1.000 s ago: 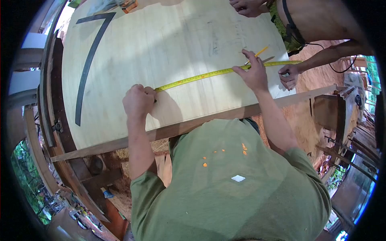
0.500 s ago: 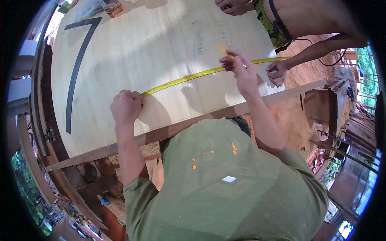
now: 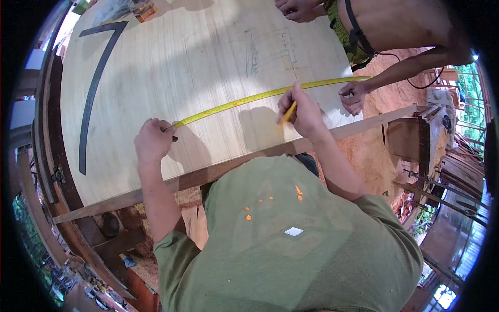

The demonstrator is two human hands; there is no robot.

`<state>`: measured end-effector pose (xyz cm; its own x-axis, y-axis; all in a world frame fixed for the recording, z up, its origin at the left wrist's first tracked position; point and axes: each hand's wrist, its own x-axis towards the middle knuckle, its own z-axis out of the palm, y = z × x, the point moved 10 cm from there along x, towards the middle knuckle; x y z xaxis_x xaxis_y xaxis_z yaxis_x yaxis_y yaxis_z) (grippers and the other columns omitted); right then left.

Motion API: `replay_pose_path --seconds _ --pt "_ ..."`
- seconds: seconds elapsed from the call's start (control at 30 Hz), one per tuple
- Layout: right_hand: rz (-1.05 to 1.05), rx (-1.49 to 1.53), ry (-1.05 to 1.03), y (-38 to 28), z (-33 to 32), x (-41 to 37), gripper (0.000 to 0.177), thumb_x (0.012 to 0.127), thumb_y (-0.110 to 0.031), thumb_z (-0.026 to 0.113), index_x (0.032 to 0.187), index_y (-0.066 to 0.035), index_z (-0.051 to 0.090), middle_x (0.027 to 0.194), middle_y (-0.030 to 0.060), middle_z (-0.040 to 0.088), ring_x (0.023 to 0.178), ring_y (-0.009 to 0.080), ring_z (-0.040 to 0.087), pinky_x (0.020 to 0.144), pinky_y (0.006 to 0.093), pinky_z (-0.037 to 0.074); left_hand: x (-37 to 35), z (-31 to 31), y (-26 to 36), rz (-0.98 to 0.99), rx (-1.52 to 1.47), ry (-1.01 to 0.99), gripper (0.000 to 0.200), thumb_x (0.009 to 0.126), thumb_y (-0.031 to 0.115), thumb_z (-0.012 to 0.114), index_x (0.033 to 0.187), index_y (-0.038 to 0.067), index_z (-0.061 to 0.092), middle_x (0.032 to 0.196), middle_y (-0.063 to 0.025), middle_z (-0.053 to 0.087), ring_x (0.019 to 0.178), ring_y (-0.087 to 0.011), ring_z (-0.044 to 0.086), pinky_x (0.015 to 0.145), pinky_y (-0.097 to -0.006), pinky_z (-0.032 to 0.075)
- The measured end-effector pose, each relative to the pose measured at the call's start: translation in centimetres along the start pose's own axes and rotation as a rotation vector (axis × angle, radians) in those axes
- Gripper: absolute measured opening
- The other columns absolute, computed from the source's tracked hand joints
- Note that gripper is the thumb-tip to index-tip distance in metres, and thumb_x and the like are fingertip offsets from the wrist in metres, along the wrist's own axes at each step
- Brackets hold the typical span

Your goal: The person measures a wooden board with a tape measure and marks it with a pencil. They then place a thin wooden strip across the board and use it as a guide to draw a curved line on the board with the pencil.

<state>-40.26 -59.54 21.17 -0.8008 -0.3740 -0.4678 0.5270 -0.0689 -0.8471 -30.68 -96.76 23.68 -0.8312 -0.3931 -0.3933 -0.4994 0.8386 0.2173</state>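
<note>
A yellow tape measure stretches across a pale wooden board, from my left hand to a co-worker's hand near the board's right edge. My left hand is closed on the tape's left end, with a small dark part showing beside the fingers. Just below the tape, my right hand grips a yellow pencil, which slants down to the left and is partly blurred. Faint pencil marks show on the board above the tape.
The co-worker's hand rests at the tape's right end; their other hand is at the top. A black angled strip lies at the left. An orange and black tool sits at the top left. A wooden rail runs along the near edge.
My right hand has come down from above the tape to just below it, and the pencil now points down instead of up. The view has shifted slightly.
</note>
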Motion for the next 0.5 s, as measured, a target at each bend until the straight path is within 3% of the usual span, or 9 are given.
replay_pose_path --seconds 0.07,0.13,0.17,0.23,0.27,0.33,0.47,0.5 --pt "0.095 -0.077 -0.054 0.6 0.6 -0.1 0.049 0.109 -0.044 0.040 0.111 -0.001 0.064 0.076 0.0044 0.056 0.067 0.0161 0.058 0.065 0.0313 0.050 0.2 -0.5 -0.9 -0.060 -0.030 0.010 0.025 0.086 0.035 0.073 0.093 0.011 0.076 0.098 -0.0093 0.069 0.097 -0.0310 0.068 0.085 -0.0443 0.054" --pt "-0.016 -0.797 -0.045 -0.8 2.6 -0.7 0.042 0.106 -0.031 0.043 0.136 -0.006 0.059 0.078 0.0112 0.063 0.068 0.0260 0.063 0.068 0.0381 0.054 0.5 -0.5 -1.2 -0.058 -0.009 0.017 0.027 0.086 0.035 0.074 0.091 0.009 0.074 0.098 -0.0103 0.069 0.096 -0.0319 0.068 0.085 -0.0448 0.054" --pt "-0.018 -0.789 -0.042 -0.7 3.4 -0.9 0.042 0.106 -0.031 0.043 0.136 -0.006 0.059 0.078 0.0112 0.063 0.068 0.0260 0.063 0.068 0.0381 0.054 0.6 -0.5 -1.3 -0.055 0.007 0.022 0.028 0.085 0.035 0.074 0.090 0.007 0.072 0.098 -0.0112 0.069 0.095 -0.0329 0.068 0.085 -0.0454 0.054" --pt "-0.126 -1.242 -0.129 -0.5 6.3 -1.4 0.051 0.101 -0.021 0.046 0.152 -0.013 0.047 0.086 0.0196 0.069 0.077 0.0364 0.067 0.074 0.0463 0.053 0.8 -0.6 -1.4 -0.059 0.016 0.025 0.030 0.085 0.035 0.075 0.089 0.005 0.070 0.097 -0.0124 0.069 0.095 -0.0339 0.068 0.085 -0.0456 0.054" --pt "-0.127 -1.234 -0.118 -0.6 7.3 -1.6 0.051 0.101 -0.021 0.046 0.152 -0.013 0.047 0.086 0.0196 0.069 0.077 0.0364 0.067 0.074 0.0463 0.053 0.9 -0.6 -1.4 -0.068 0.014 0.028 0.033 0.084 0.035 0.076 0.088 0.004 0.068 0.096 -0.0135 0.068 0.095 -0.0350 0.068 0.085 -0.0459 0.054" --pt "-0.036 -1.342 -0.184 0.3 9.2 -1.8 0.052 0.098 -0.019 0.048 0.149 -0.010 0.047 0.104 0.0214 0.072 0.095 0.0424 0.068 0.083 0.0546 0.052 1.0 -0.7 -1.6 -0.052 0.006 0.028 0.035 0.083 0.036 0.076 0.087 0.003 0.067 0.094 -0.0151 0.068 0.094 -0.0357 0.067 0.084 -0.0461 0.053" --pt "-0.084 -1.317 -0.127 0.9 9.3 -0.4 0.043 0.100 -0.024 0.048 0.139 -0.008 0.057 0.101 0.0214 0.072 0.094 0.0430 0.068 0.081 0.0542 0.050 1.2 -0.7 -2.6 -0.095 -0.061 0.030 0.038 0.081 0.036 0.077 0.085 0.001 0.064 0.090 -0.0184 0.068 0.091 -0.0370 0.067 0.082 -0.0464 0.053" --pt "-0.146 -1.196 -0.056 0.1 8.3 0.6 0.039 0.102 -0.030 0.048 0.130 -0.006 0.062 0.096 0.0190 0.072 0.089 0.0389 0.069 0.078 0.0516 0.051 1.2 -0.7 -2.9 -0.093 -0.058 0.030 0.038 0.081 0.036 0.077 0.085 0.001 0.064 0.090 -0.0184 0.068 0.091 -0.0370 0.067 0.082 -0.0464 0.053"
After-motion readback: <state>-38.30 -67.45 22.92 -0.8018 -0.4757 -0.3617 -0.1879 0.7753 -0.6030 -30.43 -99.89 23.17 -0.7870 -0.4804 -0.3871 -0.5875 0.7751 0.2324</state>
